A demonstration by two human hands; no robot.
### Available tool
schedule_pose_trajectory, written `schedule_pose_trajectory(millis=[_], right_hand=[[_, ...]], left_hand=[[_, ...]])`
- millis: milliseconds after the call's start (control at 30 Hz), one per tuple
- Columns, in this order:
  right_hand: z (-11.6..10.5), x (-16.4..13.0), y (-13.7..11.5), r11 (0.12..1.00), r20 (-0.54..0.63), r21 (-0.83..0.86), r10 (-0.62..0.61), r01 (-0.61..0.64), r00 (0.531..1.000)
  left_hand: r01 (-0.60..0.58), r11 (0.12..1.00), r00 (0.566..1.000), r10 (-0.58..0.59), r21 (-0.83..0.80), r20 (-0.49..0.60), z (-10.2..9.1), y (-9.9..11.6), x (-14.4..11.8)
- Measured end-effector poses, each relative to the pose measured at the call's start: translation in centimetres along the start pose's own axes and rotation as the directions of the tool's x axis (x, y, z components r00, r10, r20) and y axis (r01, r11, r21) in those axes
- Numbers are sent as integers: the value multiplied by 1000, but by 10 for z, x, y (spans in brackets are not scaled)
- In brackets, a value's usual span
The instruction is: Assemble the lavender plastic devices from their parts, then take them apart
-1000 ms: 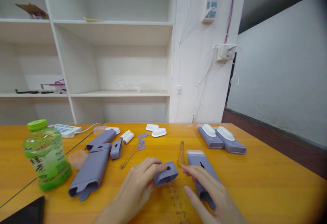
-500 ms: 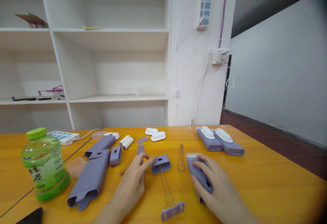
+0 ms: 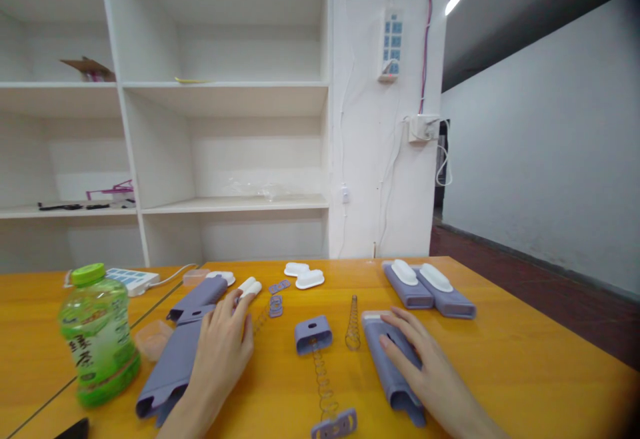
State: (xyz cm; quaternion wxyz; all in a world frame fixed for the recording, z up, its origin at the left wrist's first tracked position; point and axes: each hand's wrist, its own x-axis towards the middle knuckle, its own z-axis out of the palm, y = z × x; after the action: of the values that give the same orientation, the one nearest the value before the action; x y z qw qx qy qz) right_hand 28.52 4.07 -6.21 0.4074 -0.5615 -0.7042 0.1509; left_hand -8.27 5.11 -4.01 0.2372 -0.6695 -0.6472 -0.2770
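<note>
My left hand [image 3: 225, 340] is over the left group of parts, its fingers reaching forward beside two short white cylinders [image 3: 249, 287]; whether they touch is unclear. Under and behind it lies a long purple hollow casing [image 3: 173, 365]. My right hand [image 3: 417, 362] lies with outstretched fingers on another purple casing [image 3: 383, 352] that has a white end. Between the hands sit a purple end cap [image 3: 313, 334], a coil spring [image 3: 325, 382] stretching from it, and a flat purple plate with holes [image 3: 334, 424]. A second spring [image 3: 353, 325] stands apart, left of the right casing.
A green-capped bottle [image 3: 97, 335] stands at the left, near a power strip [image 3: 133, 280]. Two white oval parts [image 3: 310, 279] and small purple plates [image 3: 276, 305] lie mid-table. Two purple casings topped with white ovals [image 3: 437, 277] rest at back right. White shelves [image 3: 235, 204] rise behind.
My left hand has left the end cap and moved left over the left parts, hiding the small purple cap there. My right hand has slid slightly right on its casing. The view has tilted up.
</note>
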Motion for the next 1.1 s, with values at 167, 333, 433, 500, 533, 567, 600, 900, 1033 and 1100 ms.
schedule_pose_trajectory(millis=[167, 333, 433, 500, 533, 567, 600, 900, 1033, 1100], right_hand=[[-12, 0, 2, 992, 160, 67, -114, 104, 981], [-22, -1, -1, 979, 319, 98, -202, 179, 926], [-24, -2, -1, 976, 329, 112, -214, 187, 920], [-24, -2, 0, 976, 319, 136, -208, 172, 925], [-24, -3, 1, 976, 317, 149, -197, 156, 928], [-23, -3, 1, 978, 318, 159, -181, 136, 931], [-23, -3, 0, 979, 318, 164, -165, 117, 934], [-18, -2, -3, 994, 241, 46, -110, 102, 964], [-11, 1, 7, 998, 121, -33, -52, 56, 991], [-10, 3, 10, 996, 76, -87, -31, 37, 997]], left_hand=[[83, 982, 994, -93, 168, 53, -1, -10, -1], [78, 980, 988, -101, 185, 119, 9, -13, -5], [54, 985, 989, -75, 163, 131, 14, -12, -5], [46, 988, 989, -66, 150, 132, 14, -9, -4], [41, 989, 989, -60, 141, 132, 13, -7, -4], [34, 991, 990, -52, 132, 133, 12, -6, -4], [28, 992, 990, -45, 126, 134, 11, -4, -4], [23, 993, 992, -38, 119, 123, 11, 2, -9], [4, 996, 993, -15, 89, 121, 15, 7, -11], [-29, 998, 992, 23, 52, 121, 18, 10, -13]])
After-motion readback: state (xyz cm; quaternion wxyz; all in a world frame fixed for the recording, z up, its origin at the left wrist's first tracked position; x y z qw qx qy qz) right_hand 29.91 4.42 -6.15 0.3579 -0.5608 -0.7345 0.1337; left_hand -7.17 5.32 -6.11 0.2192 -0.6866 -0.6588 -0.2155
